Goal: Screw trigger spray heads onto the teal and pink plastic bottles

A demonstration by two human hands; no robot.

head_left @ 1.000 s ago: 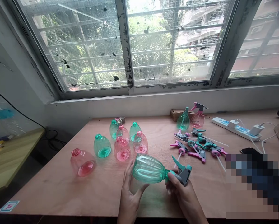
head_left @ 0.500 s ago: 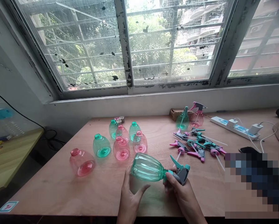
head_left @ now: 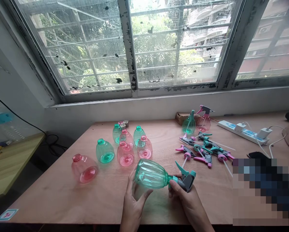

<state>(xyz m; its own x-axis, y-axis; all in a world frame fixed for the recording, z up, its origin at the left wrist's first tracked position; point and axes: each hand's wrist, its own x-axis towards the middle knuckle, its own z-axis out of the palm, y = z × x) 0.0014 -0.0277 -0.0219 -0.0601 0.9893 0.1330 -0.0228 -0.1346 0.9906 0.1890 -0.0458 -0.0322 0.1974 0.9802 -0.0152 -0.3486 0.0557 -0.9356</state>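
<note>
While the left hand (head_left: 133, 206) cups the base end of a clear green spray bottle (head_left: 151, 174), its thumb spread away from its fingers, the right hand (head_left: 191, 203) pinches the collar area of the teal-and-grey trigger sprayer head (head_left: 188, 181) between thumb and fingers. The bottle is held above the near middle of the wooden table (head_left: 96, 204), on its side. Its long axis runs left to right, nearly level and dipping slightly toward the near side at the neck; the base points left, the neck and head right. The teal trigger lever (head_left: 180, 169) slants up and leftward.

The head sits at the bottle's neck, though whether the collar is fully tightened cannot be told. Farther off on the left, seven bottles have bare necks: a pink bottle (head_left: 84, 169) apart on the left, and a loose group of three pink and three green, including the green bottle (head_left: 105, 151) at its left side. To the right lies a jumble of loose trigger heads (head_left: 203, 153), unattached. Beyond it, a green bottle (head_left: 188, 124) and a pink bottle (head_left: 204, 123) stand upright with heads fitted, by a brown box (head_left: 180, 118).
</note>
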